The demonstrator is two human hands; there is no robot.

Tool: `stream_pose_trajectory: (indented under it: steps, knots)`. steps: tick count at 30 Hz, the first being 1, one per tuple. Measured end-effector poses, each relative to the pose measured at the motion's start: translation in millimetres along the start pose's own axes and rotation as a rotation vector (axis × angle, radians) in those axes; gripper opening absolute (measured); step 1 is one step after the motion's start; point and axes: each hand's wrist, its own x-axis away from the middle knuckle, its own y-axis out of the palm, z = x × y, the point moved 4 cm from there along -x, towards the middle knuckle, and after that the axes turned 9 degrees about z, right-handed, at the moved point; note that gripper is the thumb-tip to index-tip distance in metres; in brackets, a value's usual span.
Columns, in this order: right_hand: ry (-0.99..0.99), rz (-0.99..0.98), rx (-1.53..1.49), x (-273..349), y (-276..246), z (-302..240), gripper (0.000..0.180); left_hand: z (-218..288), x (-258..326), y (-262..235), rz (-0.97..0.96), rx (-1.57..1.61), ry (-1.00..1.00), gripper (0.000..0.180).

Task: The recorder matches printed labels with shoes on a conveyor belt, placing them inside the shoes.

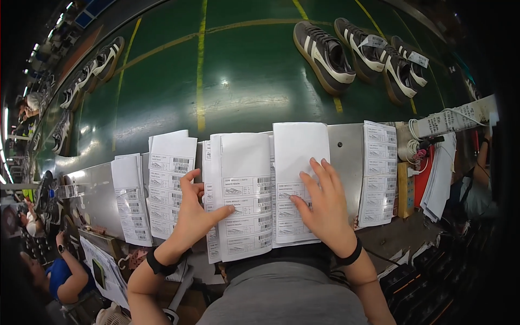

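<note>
The left hand (197,216) lays its thumb on a stack of label sheets (246,157); the right hand (327,211), fingers spread, touches the neighbouring stack (300,146). Further label sheets (379,173) lie to either side on the metal tabletop (345,162). Beyond, dark, white-striped shoes (324,57) sit on a green surface (244,81).

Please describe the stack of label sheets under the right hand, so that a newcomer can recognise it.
Find the wide green surface, then the grey metal ledge along its near side. On this ledge, in front of the person, the stack of label sheets lies beneath the right hand. Its blank top reaches farther toward the green than the neighbouring stack at the left hand.
</note>
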Motion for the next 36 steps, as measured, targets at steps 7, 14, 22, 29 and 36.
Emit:
stream_pose_trajectory:
  steps: [7,14,22,29,36]
  knots:
    - [-0.102,-0.057,-0.162,-4,8,-19,0.047,-8,1,0,-0.129,0.441,-0.197,0.056]
    - [-0.197,-0.153,-0.393,-7,17,-50,0.056,6,16,2,-0.130,0.840,-0.354,0.053]
    - [-0.259,-0.246,-0.286,-2,20,-64,0.065,6,29,-3,0.130,0.637,0.073,0.058]
    - [-0.309,-0.309,-0.194,5,27,-71,0.066,31,29,-3,0.171,-0.022,0.509,0.053]
    - [-0.315,-0.293,-0.167,16,40,-81,0.063,7,10,9,0.055,0.412,0.035,0.082]
